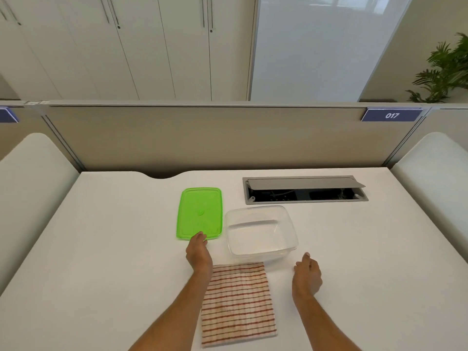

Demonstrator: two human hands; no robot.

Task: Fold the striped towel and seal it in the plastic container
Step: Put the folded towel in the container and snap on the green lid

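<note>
Striped towel (238, 304) lies flat on the white desk (101, 249), near edge, between the two forearms. It looks like a neat rectangle; can't tell how many layers, so fold status is unclear. My read: partly folded at most, not packed yet.

Clear plastic container (260, 230) sits open and empty just beyond the towel's far edge. Green lid (200, 214) lies flat on the desk just left of the container, not on it.

Left hand (199, 252) reaches forward, fingertips touching the lid's near edge. Loosely curled, no visible pinch on it, holding nothing that I can see. Right hand (307, 274) hovers right of the towel, beside the container's near right corner, half-open, empty, touching nothing.

Step in hand, as I judge it: setup done, towel handling comes next. The towel looks longer than the container's footprint, so likely one more fold across the long side, then lay it in flat, below the rim. After that, lid on, press all four edges.

Cable tray (305, 190) at the back is open; irrelevant.
</note>
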